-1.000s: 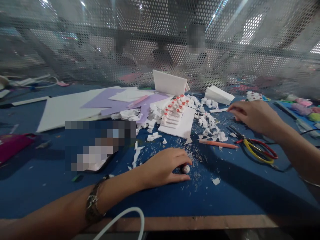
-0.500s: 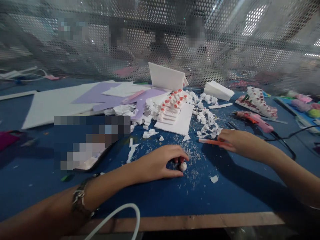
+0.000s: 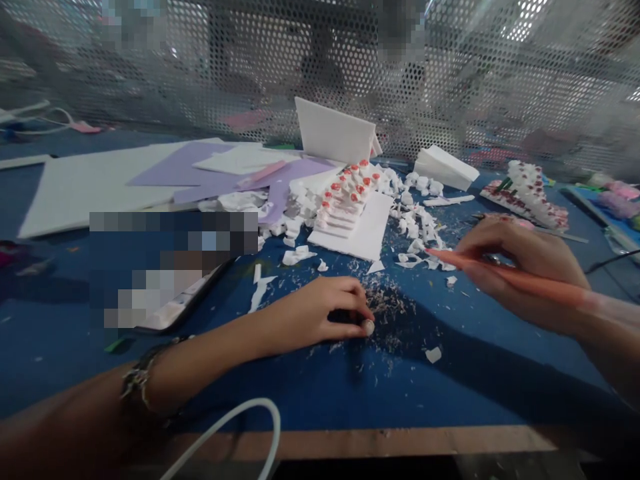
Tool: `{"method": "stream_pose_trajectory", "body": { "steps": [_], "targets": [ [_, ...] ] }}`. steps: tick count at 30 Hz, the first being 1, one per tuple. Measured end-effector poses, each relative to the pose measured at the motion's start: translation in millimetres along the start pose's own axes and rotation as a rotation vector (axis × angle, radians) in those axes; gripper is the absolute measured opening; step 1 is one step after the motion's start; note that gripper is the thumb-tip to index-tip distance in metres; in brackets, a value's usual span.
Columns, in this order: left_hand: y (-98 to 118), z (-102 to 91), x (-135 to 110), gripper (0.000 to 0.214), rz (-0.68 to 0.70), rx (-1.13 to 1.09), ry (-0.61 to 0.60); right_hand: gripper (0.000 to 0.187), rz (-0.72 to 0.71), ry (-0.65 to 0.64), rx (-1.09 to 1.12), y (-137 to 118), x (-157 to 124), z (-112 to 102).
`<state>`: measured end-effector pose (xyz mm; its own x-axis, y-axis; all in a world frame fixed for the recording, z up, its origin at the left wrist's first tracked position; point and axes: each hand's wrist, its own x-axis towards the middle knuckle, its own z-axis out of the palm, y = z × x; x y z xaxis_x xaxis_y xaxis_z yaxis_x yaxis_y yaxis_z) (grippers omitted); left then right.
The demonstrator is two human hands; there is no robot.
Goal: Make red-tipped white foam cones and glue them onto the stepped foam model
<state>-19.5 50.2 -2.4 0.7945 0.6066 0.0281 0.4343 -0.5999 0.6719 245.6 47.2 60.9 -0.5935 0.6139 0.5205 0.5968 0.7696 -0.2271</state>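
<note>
My left hand (image 3: 335, 312) rests low over the blue table, its thumb and fingertips closed on a small whitish ball (image 3: 369, 327). Most of the ball's near side shows; the fingers cover the rest. In my right hand (image 3: 525, 267), raised above the table at the right, is an orange pen (image 3: 525, 279). Its pointed tip faces left and its clear back end reaches past my wrist. Beyond the hands, a white foam piece (image 3: 377, 223) bears rows of small white shapes with red tops (image 3: 355, 180).
White scraps (image 3: 417, 223) lie around the foam piece. White and purple sheets (image 3: 170, 167) cover the back left, near a phone-like device (image 3: 175, 313), partly blurred. A red-and-white decorated piece (image 3: 530, 190) stands at right. A white cable (image 3: 265, 403) loops at the front edge; a perforated metal panel (image 3: 270, 80) closes the back.
My right hand has lifted the orange pen off the table and turned it tip-left in a writing grip. My left fingers have closed on the ball. The view has tilted down slightly.
</note>
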Motion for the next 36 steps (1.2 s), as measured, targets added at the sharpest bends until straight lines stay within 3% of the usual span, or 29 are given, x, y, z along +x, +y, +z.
{"method": "stream_pose_trajectory", "body": {
  "steps": [3,6,7,10,14,23,30,36],
  "targets": [
    [-1,0.4,0,0.016,0.027,0.047,0.021,0.02,-0.011,-0.082,0.387,-7,6,10],
    [-1,1.9,0,0.017,0.021,0.106,0.028,0.01,0.071,-0.104,0.703,-11,9,29],
    [-1,2.5,0,0.017,0.017,0.113,0.033,0.004,0.116,-0.097,0.784,-12,9,38],
    [-2,3.3,0,0.014,0.022,0.106,0.049,0.014,0.214,-0.102,0.993,-15,6,68],
    [-1,2.0,0,0.009,0.043,0.093,0.047,0.018,0.286,-0.212,1.157,-14,2,97],
    [-3,2.7,1,0.014,0.049,0.112,0.053,0.021,0.269,-0.337,1.059,-14,2,100],
    [-1,2.3,0,0.014,0.022,0.124,0.046,0.02,0.196,-0.348,0.962,-14,2,101],
    [0,2.0,1,0.01,0.033,0.098,0.048,0.02,0.237,-0.333,0.985,-14,4,98]
  ]
}}
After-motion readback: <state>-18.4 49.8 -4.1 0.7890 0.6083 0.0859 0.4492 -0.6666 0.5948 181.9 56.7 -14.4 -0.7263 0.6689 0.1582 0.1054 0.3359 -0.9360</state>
